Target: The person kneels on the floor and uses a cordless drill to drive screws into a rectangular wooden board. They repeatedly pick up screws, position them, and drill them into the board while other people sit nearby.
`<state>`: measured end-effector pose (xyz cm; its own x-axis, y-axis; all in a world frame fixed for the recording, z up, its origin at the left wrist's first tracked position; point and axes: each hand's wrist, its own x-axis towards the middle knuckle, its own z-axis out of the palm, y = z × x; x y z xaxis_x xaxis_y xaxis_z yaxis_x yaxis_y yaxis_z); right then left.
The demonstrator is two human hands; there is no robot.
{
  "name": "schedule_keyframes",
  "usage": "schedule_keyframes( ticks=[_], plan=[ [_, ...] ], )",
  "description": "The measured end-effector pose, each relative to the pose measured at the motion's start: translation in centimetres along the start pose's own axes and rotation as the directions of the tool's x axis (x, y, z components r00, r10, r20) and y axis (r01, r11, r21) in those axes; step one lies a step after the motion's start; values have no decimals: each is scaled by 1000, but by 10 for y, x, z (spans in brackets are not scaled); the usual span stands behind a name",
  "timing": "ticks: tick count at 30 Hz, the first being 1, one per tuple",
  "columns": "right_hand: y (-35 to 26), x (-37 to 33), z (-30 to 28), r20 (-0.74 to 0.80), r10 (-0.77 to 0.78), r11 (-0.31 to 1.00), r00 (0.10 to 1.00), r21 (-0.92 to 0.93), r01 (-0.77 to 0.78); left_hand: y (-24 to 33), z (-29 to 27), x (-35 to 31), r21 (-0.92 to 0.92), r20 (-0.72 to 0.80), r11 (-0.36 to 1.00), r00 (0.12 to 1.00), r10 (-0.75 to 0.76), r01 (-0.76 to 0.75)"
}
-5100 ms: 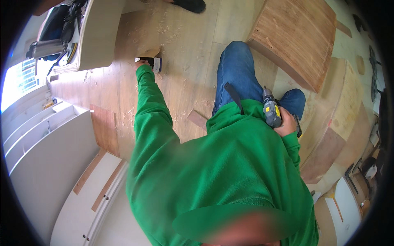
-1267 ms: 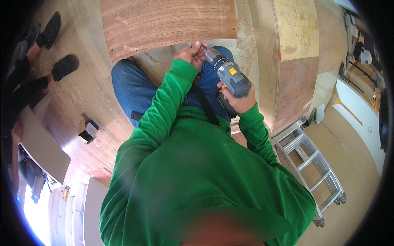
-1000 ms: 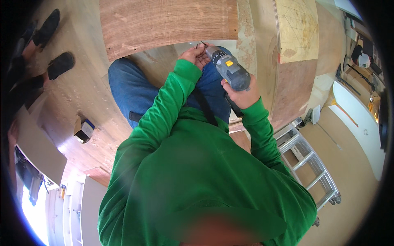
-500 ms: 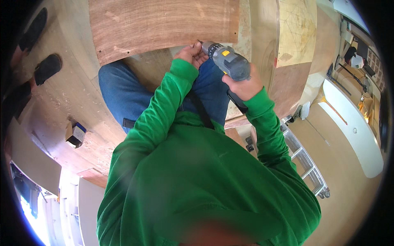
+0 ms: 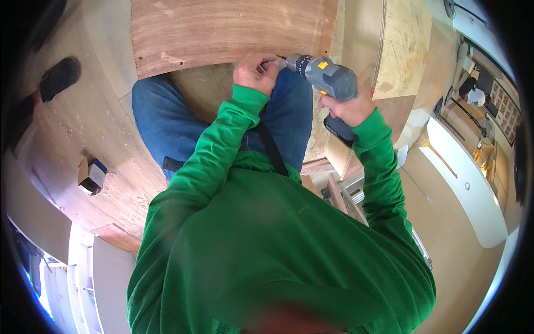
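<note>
A grey and black cordless drill (image 5: 331,78) with yellow buttons is in my right hand (image 5: 353,106), fingers wrapped round its grip. Its chuck points left, and a short dark bit sticks out of it toward my left hand (image 5: 256,71). That hand is closed, thumb and fingers pinched together close to the bit's tip. Whatever lies between those fingers is too small to make out. Just beyond both hands is a reddish-brown wooden panel (image 5: 233,30), with small dark holes near its front edge. My left knuckles overlap that edge.
A pale board with pencil lines (image 5: 403,50) lies at the right of the panel. A small open box (image 5: 93,175) stands on the floor at left, amid wood shavings. Another person's dark shoe (image 5: 60,79) is at far left. A curved white panel (image 5: 467,183) is at right.
The drill has moved right, and its bit now sits slightly apart from my left fingers. My left hand has turned, so its back faces up. The view has shifted a little.
</note>
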<state>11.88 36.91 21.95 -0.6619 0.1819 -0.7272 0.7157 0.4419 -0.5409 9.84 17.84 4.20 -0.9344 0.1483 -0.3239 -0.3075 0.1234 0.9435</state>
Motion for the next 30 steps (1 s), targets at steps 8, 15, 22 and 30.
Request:
schedule_keyframes(
  ticks=[8,15,22,30],
  plan=[
    [16,-5,2,-8,0,1000,1000,14,0,-7,17,8,258,28,935,969,245,-244],
    [31,-14,9,-100,-14,1000,995,22,16,-17,11,15,210,54,896,920,389,-391],
    [33,-18,14,-136,-157,988,978,-26,155,-19,10,19,192,64,893,913,402,-407],
    [32,-21,15,-104,-143,989,984,8,144,-20,9,21,174,71,914,930,360,-367]
  ],
)
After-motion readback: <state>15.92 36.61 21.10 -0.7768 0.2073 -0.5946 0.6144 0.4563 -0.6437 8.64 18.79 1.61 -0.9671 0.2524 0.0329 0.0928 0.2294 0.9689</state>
